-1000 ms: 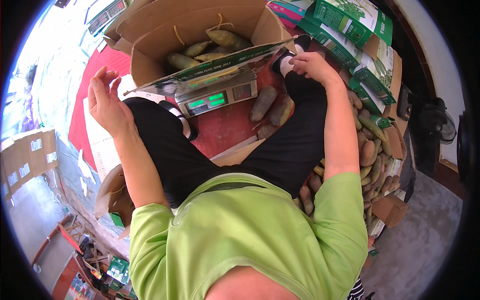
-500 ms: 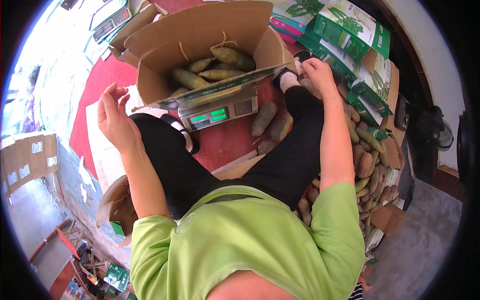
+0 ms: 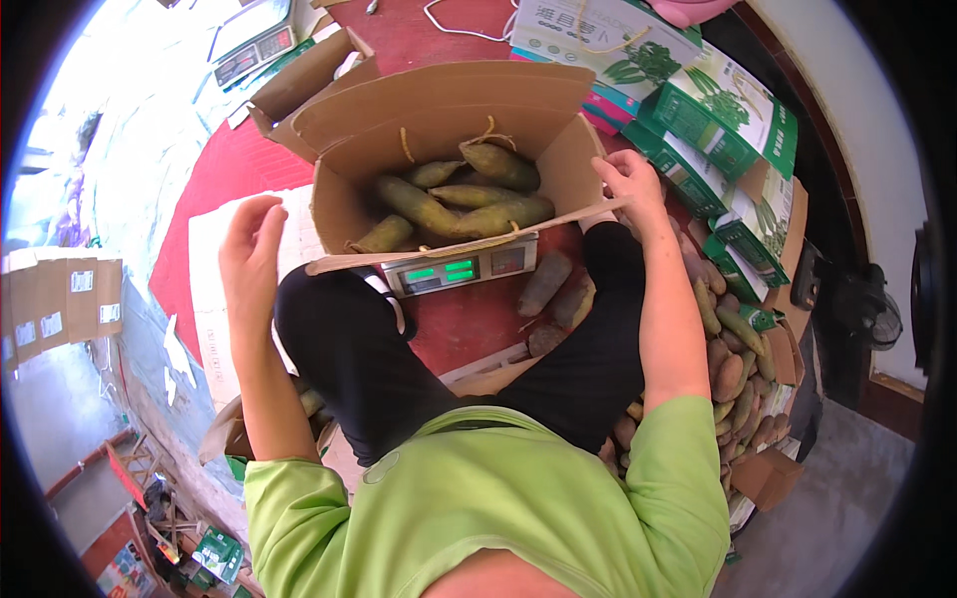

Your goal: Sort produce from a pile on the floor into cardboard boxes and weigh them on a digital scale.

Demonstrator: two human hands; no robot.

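Observation:
An open cardboard box (image 3: 439, 100) stands on a digital scale (image 3: 508, 261) with lit green digits. Inside it lie several long green-skinned tubers (image 3: 498, 217), like sweet potatoes or radishes, and yellow cord loops stick up from its walls. The box's front flap leans out toward me. My right hand (image 3: 636, 189) is at the right end of this flap, its thumb and fingers bent around the cardboard edge. My left hand (image 3: 254, 239) hovers left of the box, fingers loosely curled and thumb apart, holding nothing.
Brownish tubers (image 3: 546, 284) lie beside the scale, and a large heap of tubers (image 3: 738, 374) is at my right. Green-and-white cartons (image 3: 713, 125) are piled at the far right. Another scale (image 3: 254, 55) stands at the far left. A small box (image 3: 314, 85) sits behind the large one.
The box's front flap has come up and toward me, showing more tubers. My right hand has moved down to its edge; my left hand has lowered slightly. The view has shifted.

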